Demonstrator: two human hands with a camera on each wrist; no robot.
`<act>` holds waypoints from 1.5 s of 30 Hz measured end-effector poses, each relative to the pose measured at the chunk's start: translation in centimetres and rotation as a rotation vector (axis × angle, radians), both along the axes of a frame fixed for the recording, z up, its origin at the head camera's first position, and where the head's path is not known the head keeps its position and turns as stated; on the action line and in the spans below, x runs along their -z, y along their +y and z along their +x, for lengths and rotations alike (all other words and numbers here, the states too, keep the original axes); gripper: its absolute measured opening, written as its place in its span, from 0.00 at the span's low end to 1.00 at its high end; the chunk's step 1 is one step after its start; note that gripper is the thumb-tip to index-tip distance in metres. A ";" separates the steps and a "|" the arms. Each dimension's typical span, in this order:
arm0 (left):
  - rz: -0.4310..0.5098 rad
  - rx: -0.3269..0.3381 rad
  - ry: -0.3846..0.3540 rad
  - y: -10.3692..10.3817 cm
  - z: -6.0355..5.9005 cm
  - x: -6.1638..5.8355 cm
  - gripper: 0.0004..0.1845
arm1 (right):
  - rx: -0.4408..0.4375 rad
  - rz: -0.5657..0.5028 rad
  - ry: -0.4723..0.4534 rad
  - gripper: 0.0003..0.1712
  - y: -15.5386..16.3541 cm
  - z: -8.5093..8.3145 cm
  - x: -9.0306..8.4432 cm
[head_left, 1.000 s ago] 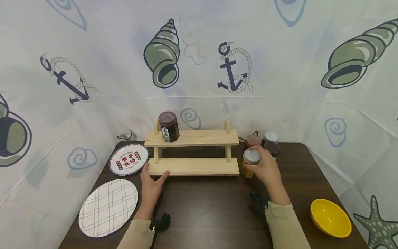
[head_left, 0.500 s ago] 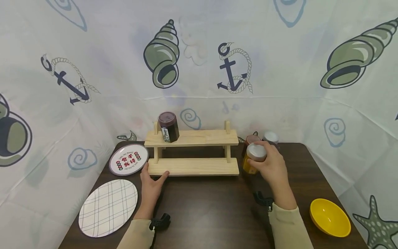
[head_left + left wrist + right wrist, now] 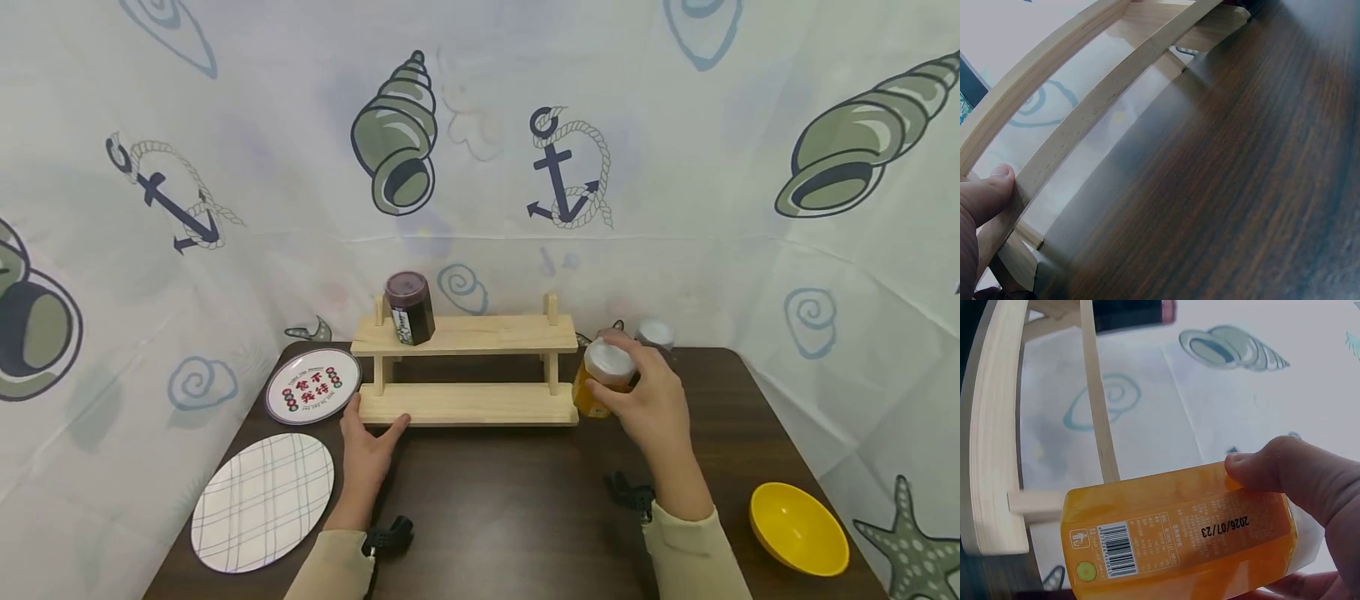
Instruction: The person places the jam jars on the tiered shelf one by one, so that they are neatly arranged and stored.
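Your rack [image 3: 465, 367] sits mid-table; one jar [image 3: 409, 307] on its top shelf, left end. Two plates [image 3: 312, 386] left of it, bowl [image 3: 798, 528] near right.

A dark wooden table [image 3: 525, 500] fills the foreground. Pale fabric [image 3: 675, 167] printed with shells, anchors and starfish hangs behind and beside it.

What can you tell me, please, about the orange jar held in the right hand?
The orange jar is translucent, filled with orange contents and topped by a pale lid. Its label carries a barcode, fine print and the date 2026/07/23. The right hand grips it, tilted, just right of the wooden shelf's lower board.
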State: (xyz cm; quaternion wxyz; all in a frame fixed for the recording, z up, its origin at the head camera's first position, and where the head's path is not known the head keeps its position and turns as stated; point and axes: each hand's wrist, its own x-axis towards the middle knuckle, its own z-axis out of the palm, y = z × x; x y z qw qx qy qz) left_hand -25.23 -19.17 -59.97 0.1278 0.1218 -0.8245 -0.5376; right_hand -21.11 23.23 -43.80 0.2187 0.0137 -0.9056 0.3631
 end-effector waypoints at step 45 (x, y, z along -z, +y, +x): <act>0.007 0.006 0.015 -0.2 0.4 0.4 0.61 | -0.147 -0.195 0.195 0.34 -12.7 -9.8 -0.9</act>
